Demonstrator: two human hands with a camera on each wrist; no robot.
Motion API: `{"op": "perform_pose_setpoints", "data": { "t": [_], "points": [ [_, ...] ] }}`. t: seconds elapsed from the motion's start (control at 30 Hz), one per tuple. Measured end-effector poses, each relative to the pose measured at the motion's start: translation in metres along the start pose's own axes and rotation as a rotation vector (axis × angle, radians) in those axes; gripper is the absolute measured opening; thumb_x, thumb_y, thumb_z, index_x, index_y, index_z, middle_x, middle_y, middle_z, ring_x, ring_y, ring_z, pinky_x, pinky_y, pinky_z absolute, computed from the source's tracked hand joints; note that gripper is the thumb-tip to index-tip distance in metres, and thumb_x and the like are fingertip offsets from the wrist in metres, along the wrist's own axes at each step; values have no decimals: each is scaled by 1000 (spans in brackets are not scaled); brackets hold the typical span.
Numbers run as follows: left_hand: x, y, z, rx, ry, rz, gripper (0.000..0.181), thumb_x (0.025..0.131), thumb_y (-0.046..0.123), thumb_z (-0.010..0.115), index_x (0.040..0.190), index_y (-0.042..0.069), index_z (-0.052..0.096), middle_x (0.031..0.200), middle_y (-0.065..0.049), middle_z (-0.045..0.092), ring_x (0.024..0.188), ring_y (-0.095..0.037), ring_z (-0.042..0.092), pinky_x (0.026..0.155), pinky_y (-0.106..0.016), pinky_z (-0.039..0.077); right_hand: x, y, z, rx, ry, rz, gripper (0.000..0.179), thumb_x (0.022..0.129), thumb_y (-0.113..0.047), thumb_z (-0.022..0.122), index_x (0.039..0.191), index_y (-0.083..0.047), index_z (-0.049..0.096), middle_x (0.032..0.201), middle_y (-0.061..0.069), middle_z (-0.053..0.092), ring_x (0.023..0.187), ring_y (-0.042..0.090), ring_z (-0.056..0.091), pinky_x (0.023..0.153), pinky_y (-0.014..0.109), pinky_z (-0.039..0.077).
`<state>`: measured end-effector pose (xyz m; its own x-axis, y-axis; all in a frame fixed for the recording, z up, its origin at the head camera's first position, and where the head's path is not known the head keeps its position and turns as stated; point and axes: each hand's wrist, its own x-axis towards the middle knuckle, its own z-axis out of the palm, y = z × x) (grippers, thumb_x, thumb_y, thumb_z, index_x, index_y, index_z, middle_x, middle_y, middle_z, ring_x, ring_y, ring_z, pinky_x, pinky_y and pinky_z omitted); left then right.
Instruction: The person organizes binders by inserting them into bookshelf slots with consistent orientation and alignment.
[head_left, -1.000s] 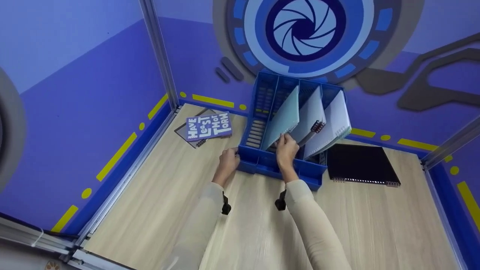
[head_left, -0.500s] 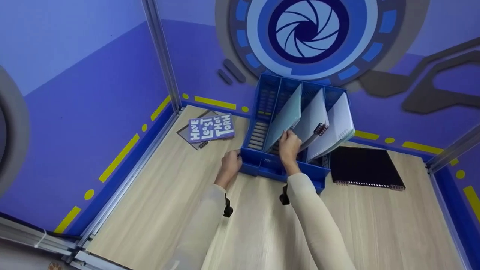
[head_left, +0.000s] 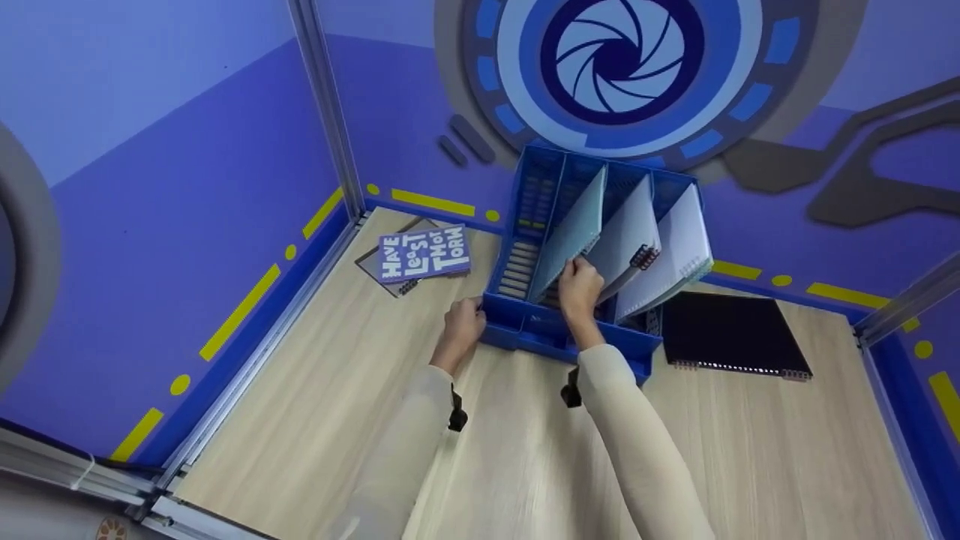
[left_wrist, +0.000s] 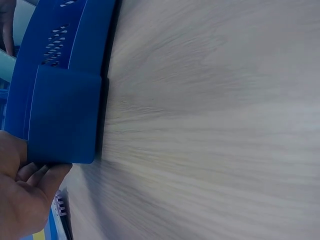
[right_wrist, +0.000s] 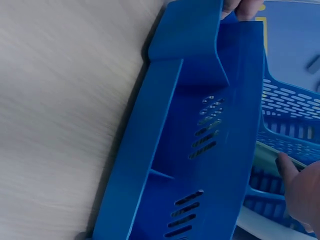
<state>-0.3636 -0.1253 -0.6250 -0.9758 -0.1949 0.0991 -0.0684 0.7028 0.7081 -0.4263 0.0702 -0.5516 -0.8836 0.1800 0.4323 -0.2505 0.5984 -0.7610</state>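
A blue desk file organizer (head_left: 499, 307) with upright compartments stands against the back wall. My left hand (head_left: 463, 328) grips its front left corner; in the left wrist view, the fingers of my left hand (left_wrist: 25, 195) curl around the end of the front tray. With my right hand (head_left: 580, 291) I pinch the lower front edge of a pale green notebook (head_left: 574, 225), which leans in the second compartment from the left. The right wrist view shows a finger of my right hand (right_wrist: 287, 167) on the notebook's edge (right_wrist: 265, 156). My right thumb is hidden there.
Right of the green notebook stand a white notebook (head_left: 628, 221) with dark red spiral binding and further white spiral notebooks (head_left: 679, 240). A black spiral notebook (head_left: 731, 330) lies right of the organizer. On the left, a purple lettered notebook (head_left: 425, 253) lies over grey ones.
The head view has shifted slightly. Both hands keep their places on the organizer and the pale green notebook.
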Motion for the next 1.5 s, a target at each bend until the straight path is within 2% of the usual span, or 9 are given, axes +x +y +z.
{"op": "perform_pose_setpoints", "data": {
  "t": [0.13,0.33,0.43,0.7,0.93,1.1,1.27,1.4,1.5],
  "points": [
    [1,-1,0,-2,-2,19,24,93,1,56,109,1,74,107,-17,73,95,-29,67,84,-50,53,-5,-1,-12,37,-105,50,20,101,-6,56,103,4,73,85,20,70,69,30,56,71,46,47],
    [1,-8,-5,15,35,27,23,92,1,58,106,3,76,106,-18,74,102,-35,70,87,-52,52,-28,-8,-28,161,-278,103,40,102,-9,51,139,1,59,128,19,68,102,28,70,82,38,51],
    [0,-11,-8,17,53,30,22,91,1,58,104,3,76,106,-18,74,104,-38,69,88,-54,52,-42,-11,-35,196,-319,80,39,102,-10,52,140,0,59,136,16,64,115,27,66,85,38,50],
    [-2,-13,-10,13,43,-3,29,92,1,57,116,3,75,115,-18,73,110,-36,68,91,-53,52,-74,0,-62,212,-363,54,33,101,-6,53,130,-7,69,119,17,72,73,22,59,58,24,41],
    [-3,-8,-4,16,38,11,20,92,1,57,102,1,74,105,-19,74,101,-36,69,86,-53,52,-93,30,-91,182,-353,62,29,96,1,56,120,-2,73,116,18,73,103,29,71,69,16,48],
    [-2,-3,-1,12,38,15,17,90,-1,58,98,-1,74,102,-20,74,98,-37,70,84,-53,52,-110,55,-120,309,-321,196,29,98,4,52,122,7,69,123,25,68,112,31,67,83,16,51],
    [-2,9,-3,3,-22,-21,18,92,-1,57,102,-4,72,104,-21,73,100,-39,69,86,-53,52,-133,79,-150,418,-279,388,33,102,2,45,130,11,61,136,28,60,123,31,61,98,29,52],
    [-7,23,-4,18,-105,-67,30,96,3,54,121,-10,64,114,-26,70,106,-40,68,89,-51,53,-149,95,-171,398,-274,463,34,105,-3,44,134,9,58,141,27,56,130,36,56,101,34,50],
    [-16,37,-3,35,-183,-106,51,100,9,52,142,-17,42,133,-33,58,118,-41,62,97,-49,51,-157,106,-186,353,-267,492,34,105,-3,43,134,8,58,142,26,55,131,36,56,100,32,50]
  ]
}}
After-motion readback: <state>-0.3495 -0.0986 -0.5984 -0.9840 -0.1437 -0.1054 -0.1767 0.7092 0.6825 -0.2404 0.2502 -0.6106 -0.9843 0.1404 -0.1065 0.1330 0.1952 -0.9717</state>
